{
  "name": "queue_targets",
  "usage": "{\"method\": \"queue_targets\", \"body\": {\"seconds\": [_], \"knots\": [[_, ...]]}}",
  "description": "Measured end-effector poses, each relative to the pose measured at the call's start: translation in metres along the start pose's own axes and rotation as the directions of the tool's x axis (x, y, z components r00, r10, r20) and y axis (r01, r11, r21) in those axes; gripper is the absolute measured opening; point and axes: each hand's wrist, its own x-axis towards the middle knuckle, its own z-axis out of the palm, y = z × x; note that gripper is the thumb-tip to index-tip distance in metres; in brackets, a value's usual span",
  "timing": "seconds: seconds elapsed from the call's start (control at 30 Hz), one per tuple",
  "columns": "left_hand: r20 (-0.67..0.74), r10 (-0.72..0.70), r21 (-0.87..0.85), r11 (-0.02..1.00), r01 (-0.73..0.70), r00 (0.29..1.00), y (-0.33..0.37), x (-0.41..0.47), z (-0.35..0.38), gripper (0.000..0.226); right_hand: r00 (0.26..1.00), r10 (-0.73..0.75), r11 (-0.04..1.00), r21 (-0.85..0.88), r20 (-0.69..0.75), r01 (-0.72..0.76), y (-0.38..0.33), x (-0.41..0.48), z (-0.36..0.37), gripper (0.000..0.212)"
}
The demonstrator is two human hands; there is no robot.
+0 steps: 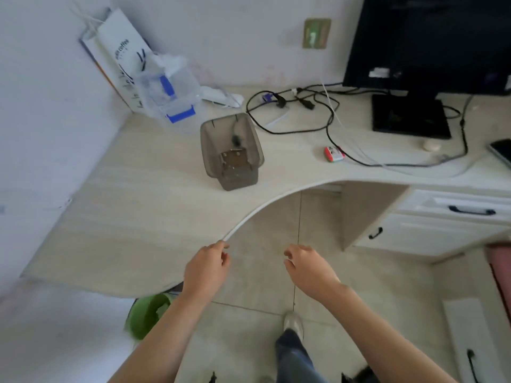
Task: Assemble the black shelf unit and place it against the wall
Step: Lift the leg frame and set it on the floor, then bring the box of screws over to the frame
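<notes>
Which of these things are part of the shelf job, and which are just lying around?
Job: left hand, right hand, both holding nothing; no shelf clearly visible.
Lying about: mesh basket, cables, monitor, plastic box, paper bag, green bin.

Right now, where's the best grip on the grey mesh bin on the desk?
Probably the near rim of the grey mesh bin, coming from above on your side. It stands upright and open-topped and flares upward, and that near wall is unobstructed, so you can pinch over the rim.

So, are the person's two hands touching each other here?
Apart. The head view shows a clear stretch of floor tile between the left hand and the right hand, and neither holds anything.
</notes>
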Motion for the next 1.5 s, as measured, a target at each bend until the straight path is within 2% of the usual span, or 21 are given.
{"method": "queue_targets", "body": {"seconds": [0.2,0.43,0.5,0.6,0.67,0.7,0.77,0.83,1.0,1.1,1.2,1.37,1.5], "knots": [[-0.103,-0.076,-0.07,0.995,0.069,0.992,0.019,0.065,-0.026,0.026,0.996,-0.09,0.996,-0.008,0.03,0.09,-0.019,0.076,-0.05,0.03],[-0.192,-0.06,-0.101,0.994,0.041,0.979,0.026,0.142,-0.056,0.024,0.991,-0.128,0.991,0.035,0.038,0.126,-0.051,0.148,-0.086,0.028],[-0.218,-0.04,-0.107,0.994,0.016,0.975,0.026,0.167,-0.066,0.023,0.995,-0.086,0.99,0.113,0.049,0.08,-0.062,0.167,-0.091,0.029],[-0.25,0.011,-0.122,0.992,-0.042,0.968,0.026,0.202,-0.08,0.022,0.991,0.037,0.954,0.291,0.132,-0.074,-0.079,0.19,-0.093,0.028],[-0.265,0.05,-0.114,0.99,-0.083,0.963,0.025,0.226,-0.09,0.021,0.967,0.128,0.876,0.431,0.221,-0.214,-0.089,0.2,-0.093,0.031],[-0.265,0.074,-0.101,0.989,-0.104,0.961,0.024,0.238,-0.094,0.021,0.947,0.171,0.804,0.517,0.271,-0.293,-0.094,0.203,-0.093,0.034],[-0.236,0.125,-0.065,0.987,-0.144,0.964,0.022,0.265,-0.101,0.024,0.902,0.251,0.656,0.623,0.352,-0.426,-0.103,0.208,-0.095,0.039],[-0.19,0.172,-0.024,0.983,-0.18,0.967,0.021,0.292,-0.106,0.031,0.871,0.305,0.609,0.624,0.384,-0.489,-0.108,0.214,-0.097,0.042],[-0.105,0.273,0.043,0.962,-0.27,0.956,0.024,0.352,-0.107,0.048,0.835,0.411,0.625,0.554,0.366,-0.551,-0.115,0.23,-0.1,0.041],[-0.027,0.288,0.072,0.956,-0.285,0.957,0.022,0.379,-0.105,0.057,0.829,0.448,0.646,0.519,0.335,-0.56,-0.116,0.236,-0.098,0.04],[0.033,0.264,0.079,0.961,-0.265,0.964,0.018,0.395,-0.106,0.062,0.83,0.462,0.645,0.523,0.314,-0.557,-0.117,0.235,-0.097,0.037],[0.059,0.237,0.025,0.971,-0.239,0.97,0.021,0.392,-0.104,0.061,0.826,0.471,0.578,0.599,0.31,-0.554,-0.118,0.234,-0.098,0.031],[0.084,0.127,-0.044,0.991,-0.123,0.988,0.004,0.386,-0.093,0.055,0.8,0.486,0.536,0.604,0.351,-0.59,-0.125,0.241,-0.088,0.028]]}}
